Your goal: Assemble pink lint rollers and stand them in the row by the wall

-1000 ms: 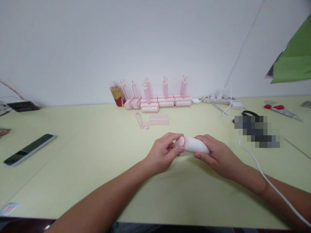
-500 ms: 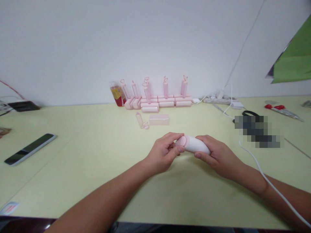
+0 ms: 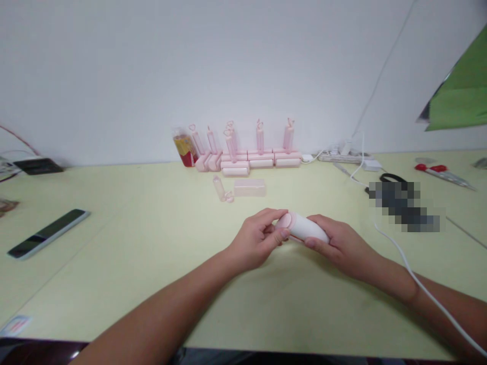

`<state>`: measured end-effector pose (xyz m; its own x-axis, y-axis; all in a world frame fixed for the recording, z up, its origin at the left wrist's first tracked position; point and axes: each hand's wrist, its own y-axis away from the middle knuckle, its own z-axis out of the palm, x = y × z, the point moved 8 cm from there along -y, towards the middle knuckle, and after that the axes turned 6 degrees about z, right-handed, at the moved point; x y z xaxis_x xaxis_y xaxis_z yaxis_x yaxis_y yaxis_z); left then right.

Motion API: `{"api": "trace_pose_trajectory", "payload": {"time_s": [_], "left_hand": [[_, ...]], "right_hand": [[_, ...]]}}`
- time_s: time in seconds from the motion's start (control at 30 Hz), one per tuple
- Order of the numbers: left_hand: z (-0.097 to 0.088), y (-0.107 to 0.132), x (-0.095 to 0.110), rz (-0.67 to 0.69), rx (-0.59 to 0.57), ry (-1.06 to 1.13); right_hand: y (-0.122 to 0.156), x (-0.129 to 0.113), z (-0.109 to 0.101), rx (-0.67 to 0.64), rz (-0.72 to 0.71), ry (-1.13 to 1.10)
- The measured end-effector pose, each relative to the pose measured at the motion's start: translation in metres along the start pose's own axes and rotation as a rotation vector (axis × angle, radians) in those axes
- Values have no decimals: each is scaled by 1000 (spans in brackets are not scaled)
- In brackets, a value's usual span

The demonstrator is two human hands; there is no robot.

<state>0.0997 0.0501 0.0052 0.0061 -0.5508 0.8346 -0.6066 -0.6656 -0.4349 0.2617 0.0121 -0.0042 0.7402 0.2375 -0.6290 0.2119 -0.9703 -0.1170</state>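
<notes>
Both of my hands hold a white lint roller (image 3: 306, 226) with a pink end, tilted above the table. My left hand (image 3: 256, 240) pinches the pink end between thumb and fingers. On the other end, my right hand (image 3: 338, 245) closes round the white roll. Beyond them on the table lie a clear pink roller cover (image 3: 249, 187) and a clear pink handle (image 3: 218, 188) with a small pink loop piece (image 3: 229, 196) beside it.
Several pink lint rollers (image 3: 261, 161) with upright handles stand along the wall, beside a yellow and red packet (image 3: 185, 149). A phone (image 3: 49, 233) lies at left. At right are a power strip (image 3: 342, 156), red-handled scissors (image 3: 443, 172) and a white cable (image 3: 405, 261) crossing my right forearm.
</notes>
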Motion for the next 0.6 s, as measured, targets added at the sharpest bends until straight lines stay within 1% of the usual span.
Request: {"api": "trace_pose_trajectory", "payload": {"time_s": [0.1,0.23,0.3,0.37,0.5,0.6], "left_hand": [[1,-1,-1,-21,-20,3],[-2,-3,-4,-53,-43,-104],[-5,-4,-9,-91,-31,-150],[-8,-3,-17,-159,3,-152],[-11,0,-38,-339,41,-75],[-14,1,-47,-408,45,-100]], "right_hand": [[-1,0,2,-34,20,-51],[-2,9,11,-87,73,-126],[-4,13,14,-94,91,-168],[-6,18,16,-87,107,-212],[-11,28,16,-59,149,-246],[-12,28,13,-41,141,-204]]}}
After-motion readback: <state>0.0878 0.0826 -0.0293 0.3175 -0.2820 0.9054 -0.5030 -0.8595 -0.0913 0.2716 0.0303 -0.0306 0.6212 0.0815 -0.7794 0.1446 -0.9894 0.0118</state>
